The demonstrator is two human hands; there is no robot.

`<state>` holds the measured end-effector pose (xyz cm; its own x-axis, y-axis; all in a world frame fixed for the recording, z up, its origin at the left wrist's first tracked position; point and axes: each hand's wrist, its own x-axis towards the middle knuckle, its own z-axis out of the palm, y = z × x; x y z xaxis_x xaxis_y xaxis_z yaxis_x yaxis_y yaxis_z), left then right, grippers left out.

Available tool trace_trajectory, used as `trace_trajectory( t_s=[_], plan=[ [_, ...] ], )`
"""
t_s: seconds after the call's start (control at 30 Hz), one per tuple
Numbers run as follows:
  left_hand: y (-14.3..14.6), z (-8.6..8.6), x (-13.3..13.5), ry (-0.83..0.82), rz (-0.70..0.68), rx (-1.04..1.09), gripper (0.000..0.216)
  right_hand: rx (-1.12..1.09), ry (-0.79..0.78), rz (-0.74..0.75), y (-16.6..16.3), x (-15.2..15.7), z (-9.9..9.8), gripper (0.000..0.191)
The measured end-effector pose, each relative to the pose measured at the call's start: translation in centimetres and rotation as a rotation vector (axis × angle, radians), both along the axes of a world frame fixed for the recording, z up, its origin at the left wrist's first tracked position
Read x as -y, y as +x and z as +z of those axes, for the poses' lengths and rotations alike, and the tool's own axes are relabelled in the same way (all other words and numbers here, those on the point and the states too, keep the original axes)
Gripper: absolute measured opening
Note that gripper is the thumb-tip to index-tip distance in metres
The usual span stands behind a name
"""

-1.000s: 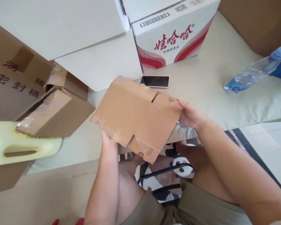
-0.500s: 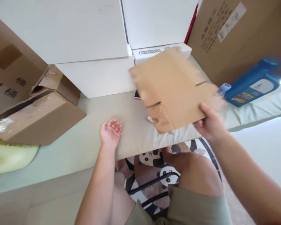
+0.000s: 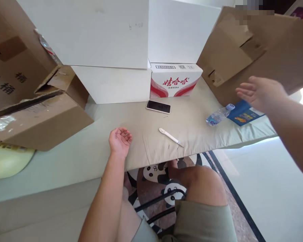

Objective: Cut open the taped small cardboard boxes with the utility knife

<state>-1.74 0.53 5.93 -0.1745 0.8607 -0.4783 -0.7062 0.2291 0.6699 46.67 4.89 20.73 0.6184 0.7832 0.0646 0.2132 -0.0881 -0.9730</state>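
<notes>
Pale cushioned surface (image 3: pixel 192 124): left hand (image 3: pixel 120 141) rests palm-up, loosely curled, empty; right hand (image 3: pixel 260 92) spread, empty, near flattened cardboard (image 3: pixel 227 57).

- A flattened piece of cardboard (image 3: pixel 224 57) is showing matt brown paperboard with torn, rough edges.
- The pad (image 3: pixel 192 124) under the things is looking like soft, matt, pale cloth, creasing slightly.
- The phone (image 3: pixel 158 106) is showing a glossy black glass face.
- The water bottle (image 3: pixel 217 116) is looking like clear, shiny plastic.
- The white cutter (image 3: pixel 169 135) is appearing as smooth plastic.
- The water carton (image 3: pixel 175 80) is showing smooth printed cardboard.
- The open brown box (image 3: pixel 40 117) is carrying glossy tape.
</notes>
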Motion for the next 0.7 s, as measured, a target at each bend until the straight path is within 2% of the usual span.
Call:
trace_trajectory(
  t_s=[0.07, 0.23, 0.37, 0.47, 0.57, 0.63, 0.7],
  plan=[
    [-0.2, 0.1, 0.0, 0.008, 0.012, 0.017, 0.026, -0.019, -0.042, 0.089, -3.7, 0.4, -1.7, 0.020],
    [-0.7, 0.3, 0.1, 0.029, 0.047, 0.086, 0.029, -0.036, -0.211, 0.324, -15.1, 1.8, -7.9, 0.026],
    [-1.3, 0.2, 0.6, 0.051, 0.057, 0.161, 0.028, 0.062, -0.272, 0.625, -24.1, 0.6, -11.0, 0.032],
    [-2.3, 0.2, 0.8, 0.083, 0.133, 0.213, 0.028, 0.197, -0.191, 0.857, -31.7, -0.9, -11.3, 0.033],
    [-3.6, 0.2, 1.0, 0.109, 0.228, 0.247, 0.031, 0.379, -0.006, 1.070, -40.0, -2.6, -10.4, 0.032],
    [-4.3, 0.2, 1.1, 0.121, 0.261, 0.261, 0.032, 0.437, 0.054, 1.132, -45.3, -4.3, -9.7, 0.038],
    [-4.9, 0.1, 1.2, 0.131, 0.280, 0.262, 0.031, 0.458, 0.140, 1.155, -49.9, -6.3, -9.5, 0.051]
  ],
)
